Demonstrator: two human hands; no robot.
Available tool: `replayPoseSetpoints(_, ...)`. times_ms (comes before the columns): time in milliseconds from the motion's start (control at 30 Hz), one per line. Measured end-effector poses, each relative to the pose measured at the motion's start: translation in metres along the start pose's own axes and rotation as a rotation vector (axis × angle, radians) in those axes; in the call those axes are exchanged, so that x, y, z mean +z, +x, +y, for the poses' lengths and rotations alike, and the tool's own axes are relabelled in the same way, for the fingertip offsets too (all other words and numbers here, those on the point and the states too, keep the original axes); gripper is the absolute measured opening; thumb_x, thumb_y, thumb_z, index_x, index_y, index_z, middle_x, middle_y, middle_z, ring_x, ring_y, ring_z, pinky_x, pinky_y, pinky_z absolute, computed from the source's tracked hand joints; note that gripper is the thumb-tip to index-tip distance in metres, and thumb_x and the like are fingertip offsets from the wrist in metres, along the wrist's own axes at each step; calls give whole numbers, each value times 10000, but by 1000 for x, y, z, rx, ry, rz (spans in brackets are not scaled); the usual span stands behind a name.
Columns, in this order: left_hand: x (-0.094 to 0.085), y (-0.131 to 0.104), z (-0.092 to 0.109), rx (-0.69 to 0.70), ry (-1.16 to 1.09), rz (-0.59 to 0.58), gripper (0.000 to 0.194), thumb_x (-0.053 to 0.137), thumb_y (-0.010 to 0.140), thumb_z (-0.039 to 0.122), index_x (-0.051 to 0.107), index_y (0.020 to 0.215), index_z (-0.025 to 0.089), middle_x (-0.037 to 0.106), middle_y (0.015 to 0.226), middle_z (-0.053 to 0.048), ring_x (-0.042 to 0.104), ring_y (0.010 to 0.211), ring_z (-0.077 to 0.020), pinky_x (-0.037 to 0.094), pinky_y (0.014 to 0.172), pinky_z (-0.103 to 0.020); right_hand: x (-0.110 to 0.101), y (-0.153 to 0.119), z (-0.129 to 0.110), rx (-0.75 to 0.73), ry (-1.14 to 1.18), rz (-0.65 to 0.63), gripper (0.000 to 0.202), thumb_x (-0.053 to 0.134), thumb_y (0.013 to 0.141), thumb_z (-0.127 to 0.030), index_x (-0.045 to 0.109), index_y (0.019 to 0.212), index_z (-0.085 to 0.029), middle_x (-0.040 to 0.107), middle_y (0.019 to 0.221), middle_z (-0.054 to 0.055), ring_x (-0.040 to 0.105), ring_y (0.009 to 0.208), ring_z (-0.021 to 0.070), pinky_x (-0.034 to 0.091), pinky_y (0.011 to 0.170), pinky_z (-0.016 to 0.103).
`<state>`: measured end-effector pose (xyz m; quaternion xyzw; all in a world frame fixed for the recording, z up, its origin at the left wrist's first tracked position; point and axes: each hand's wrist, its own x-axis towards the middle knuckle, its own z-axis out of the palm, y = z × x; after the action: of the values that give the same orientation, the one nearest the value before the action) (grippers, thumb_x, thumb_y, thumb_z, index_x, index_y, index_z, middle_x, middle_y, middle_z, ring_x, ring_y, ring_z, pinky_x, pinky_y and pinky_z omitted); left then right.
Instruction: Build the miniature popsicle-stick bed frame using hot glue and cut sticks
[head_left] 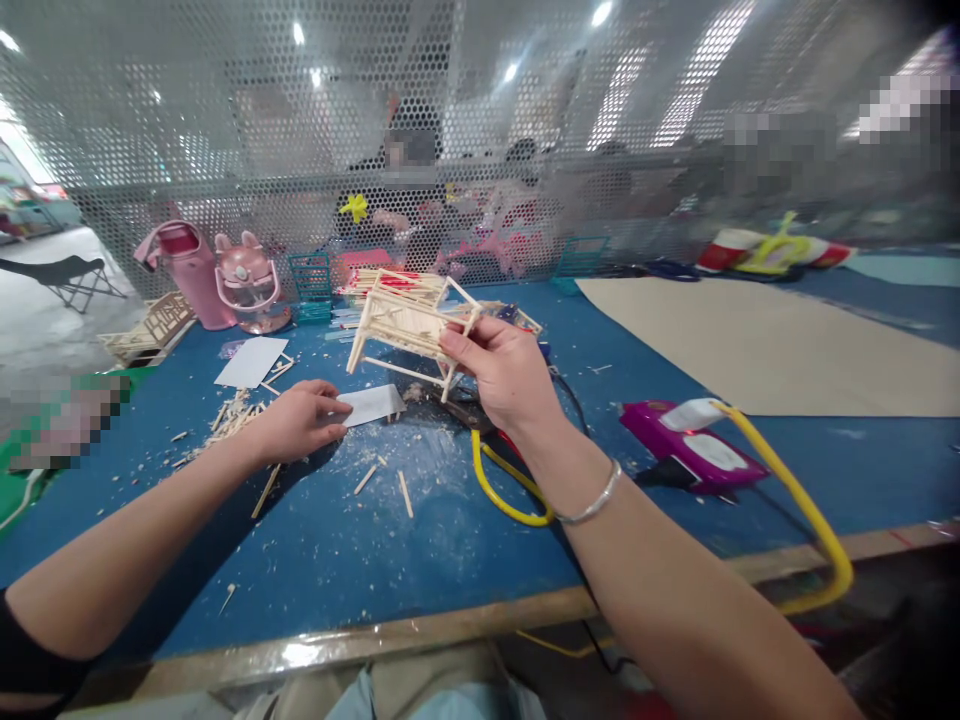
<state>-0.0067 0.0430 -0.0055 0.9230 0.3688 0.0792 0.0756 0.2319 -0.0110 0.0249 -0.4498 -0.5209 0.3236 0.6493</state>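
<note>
My right hand (510, 370) pinches one end of a small frame of pale wooden sticks (405, 325), raised above the blue table (465, 540). My left hand (304, 418) is at the left end of a narrow white paper strip (369, 404), its thumb and fingers closed round that end. Stick scraps (236, 415) and crumbs lie beside my left wrist. Pliers with yellow handles (510, 490) rest below my right hand, partly hidden by it. Several short loose sticks (405, 493) lie nearer the front edge.
A purple glue gun (690, 450) with a yellow cable is at the right, before a large beige board (787, 345). Pink bottle (196, 280), clear rabbit-eared bottle (250, 285), white paper (253, 362) and stick bundles (397, 283) stand or lie behind. A perforated metal screen (300, 130) borders the back.
</note>
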Motion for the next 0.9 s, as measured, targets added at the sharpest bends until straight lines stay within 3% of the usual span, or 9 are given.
replayPoseSetpoints(467, 4, -43, 25, 89, -26, -17, 346, 483, 853, 359, 653, 1119, 216, 583, 1212, -129, 550, 1101, -252, 428, 948, -413, 6, -5, 2, -19, -42, -78, 170, 687, 643, -319, 628, 718, -178, 558, 636, -35, 475, 587, 85, 402, 607, 267)
replayPoseSetpoints(700, 12, -46, 25, -1, -83, -42, 365, 479, 876, 394, 574, 1201, 258, 533, 1323, -100, 477, 1211, -269, 274, 1029, -562, 22, -18, 10, 34, -169, -266, 136, 658, 678, -294, 630, 736, -174, 617, 682, -15, 523, 630, 99, 431, 658, 276)
replayPoseSetpoints(900, 13, -49, 20, -38, -78, -50, 410, 498, 848, 481, 589, 1177, 253, 571, 1275, -112, 496, 1185, -306, 212, 1021, -626, 31, -23, 20, 42, -236, -285, 132, 636, 705, -298, 647, 759, -179, 658, 722, 4, 552, 657, 116, 442, 667, 286)
